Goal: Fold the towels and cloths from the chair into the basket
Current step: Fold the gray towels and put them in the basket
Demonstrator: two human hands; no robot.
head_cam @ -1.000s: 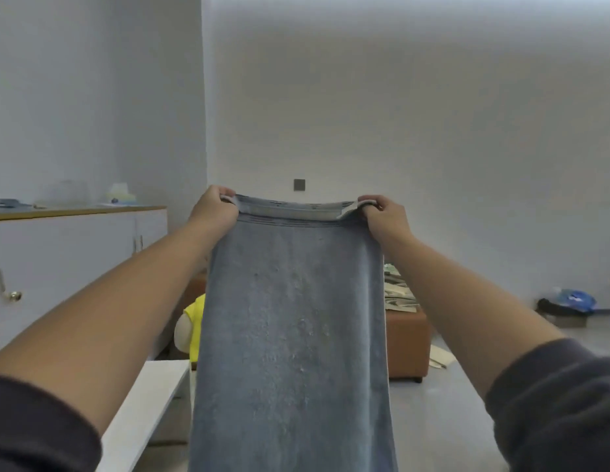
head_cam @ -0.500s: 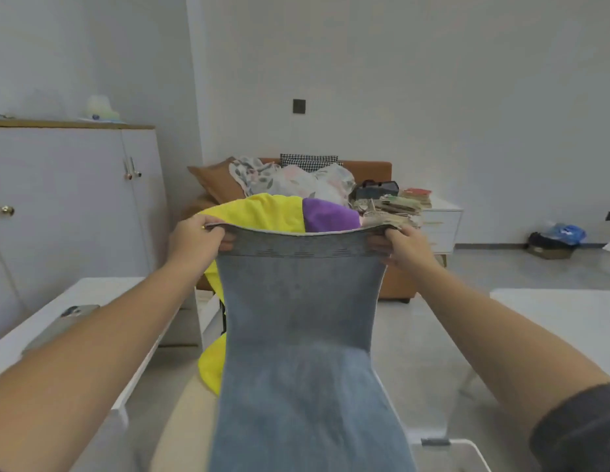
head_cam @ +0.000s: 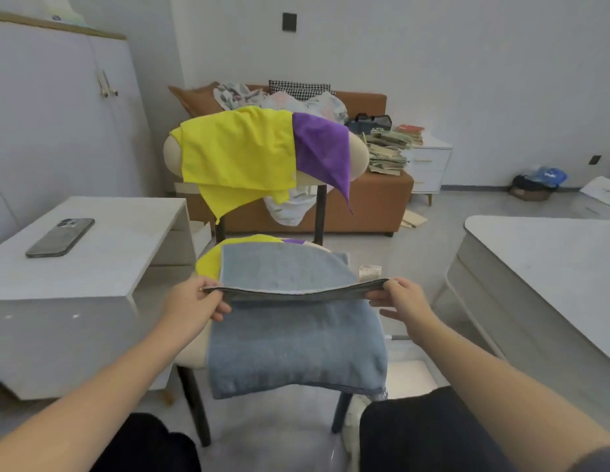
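Note:
A grey-blue towel [head_cam: 293, 345] lies over the seat of a cream chair [head_cam: 359, 155], its near end hanging off the front edge. My left hand [head_cam: 194, 301] and my right hand [head_cam: 400, 299] each pinch a corner of the towel's other end and hold it flat just above the seat. A yellow cloth [head_cam: 235, 155] and a purple cloth [head_cam: 322, 148] hang over the chair back. More yellow and purple cloth shows on the seat behind the towel. A pale bin or basket [head_cam: 411, 373] shows low at the chair's right, mostly hidden.
A white low table [head_cam: 120, 233] with a phone [head_cam: 60, 237] stands at the left. Another white table [head_cam: 548, 264] is at the right. Behind the chair sits a brown sofa [head_cam: 375, 195] piled with laundry and papers. My dark-trousered knees are below the chair.
The towel came down from hanging at arm's height onto the chair seat, folded over. My view tipped down from the wall to the chair.

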